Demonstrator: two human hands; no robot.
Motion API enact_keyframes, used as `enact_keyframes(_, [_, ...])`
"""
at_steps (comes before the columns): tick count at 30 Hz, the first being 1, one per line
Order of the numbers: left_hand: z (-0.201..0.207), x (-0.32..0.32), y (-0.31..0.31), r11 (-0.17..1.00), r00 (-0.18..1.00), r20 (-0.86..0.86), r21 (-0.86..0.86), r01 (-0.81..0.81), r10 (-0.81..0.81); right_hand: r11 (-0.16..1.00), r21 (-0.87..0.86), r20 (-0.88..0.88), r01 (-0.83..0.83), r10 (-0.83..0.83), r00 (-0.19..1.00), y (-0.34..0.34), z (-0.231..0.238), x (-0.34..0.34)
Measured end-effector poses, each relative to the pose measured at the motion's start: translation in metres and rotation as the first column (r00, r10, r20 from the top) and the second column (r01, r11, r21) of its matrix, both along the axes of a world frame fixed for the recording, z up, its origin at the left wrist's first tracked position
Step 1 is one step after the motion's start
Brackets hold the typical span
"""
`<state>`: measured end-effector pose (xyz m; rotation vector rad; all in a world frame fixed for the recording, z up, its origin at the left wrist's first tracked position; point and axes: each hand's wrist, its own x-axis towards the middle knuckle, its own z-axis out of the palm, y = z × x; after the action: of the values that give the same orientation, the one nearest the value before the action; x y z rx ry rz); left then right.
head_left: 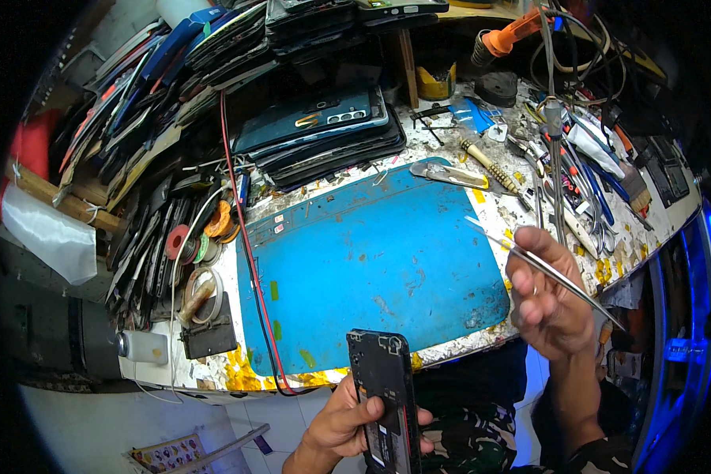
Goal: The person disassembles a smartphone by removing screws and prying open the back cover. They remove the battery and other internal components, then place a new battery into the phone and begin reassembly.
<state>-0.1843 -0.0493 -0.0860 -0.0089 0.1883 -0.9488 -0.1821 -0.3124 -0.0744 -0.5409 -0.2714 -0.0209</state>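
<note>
My left hand [337, 423] grips a black phone [381, 375] with its back cover off, so the dark inner frame shows. The phone stands tilted upward just in front of the bench's near edge; its lower end runs out of the picture. Raised over the right edge of the blue work mat [371, 268], my right hand [559, 308] has a pair of slim silver tweezers [562, 278] between thumb and fingers. Their pointed end is toward the mat, apart from the phone.
Stacked phones [324, 130] lie behind the mat, beside piles of thin panels [134, 103]. Solder spools [217, 221] stand left. A red and black cable [249, 253] crosses the mat's left side. Pliers and other hand tools [600, 189] crowd the right; a utility knife [450, 174] lies at the mat's far edge.
</note>
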Motion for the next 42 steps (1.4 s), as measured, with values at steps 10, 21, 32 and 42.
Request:
enact_keyframes(10, [0.024,0.004,-0.006,0.707,0.747,0.533,0.697,-0.123,-0.396,0.766,-0.625,0.09,0.147,-0.116,0.989,0.04,0.007,-0.012])
enact_keyframes(21, [0.039,0.007,0.007,0.78,0.811,0.554,0.585,-0.22,-0.188,0.848,-0.503,-0.138,0.169,-0.272,0.952,0.042,0.009,-0.005])
enact_keyframes(32, [0.036,0.007,0.002,0.756,0.842,0.257,0.372,-0.54,0.475,0.925,-0.247,-0.139,0.287,-0.327,0.935,0.075,0.004,-0.006])
enact_keyframes(42, [-0.022,0.046,-0.009,0.437,-0.305,0.917,-0.392,-0.81,0.257,0.982,-0.182,-0.304,0.046,-0.1,0.947,0.093,0.005,-0.025])
